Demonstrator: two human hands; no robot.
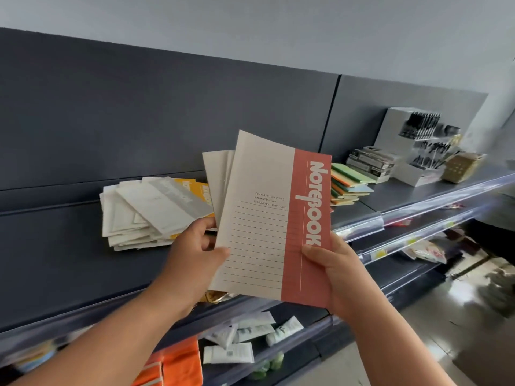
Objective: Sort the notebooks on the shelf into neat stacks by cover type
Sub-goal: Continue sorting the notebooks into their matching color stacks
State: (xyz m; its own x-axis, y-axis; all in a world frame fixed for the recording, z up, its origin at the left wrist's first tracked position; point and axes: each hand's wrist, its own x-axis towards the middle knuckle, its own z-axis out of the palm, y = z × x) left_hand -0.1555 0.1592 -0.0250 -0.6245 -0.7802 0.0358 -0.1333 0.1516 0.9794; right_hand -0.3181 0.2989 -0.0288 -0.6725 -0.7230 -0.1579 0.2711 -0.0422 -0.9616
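Up in front of the shelf (412, 192), your left grip (192, 254) and right grip (331, 270) both clasp the red-banded notebook (274, 218) fronting a small fan of others, so you seem mid-sort; next, probably set them squared beside the messy pale pile (145, 210).

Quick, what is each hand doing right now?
Left hand: holding the fanned cream paper notebooks by their left edge.
Right hand: holding the front notebook by its red band.
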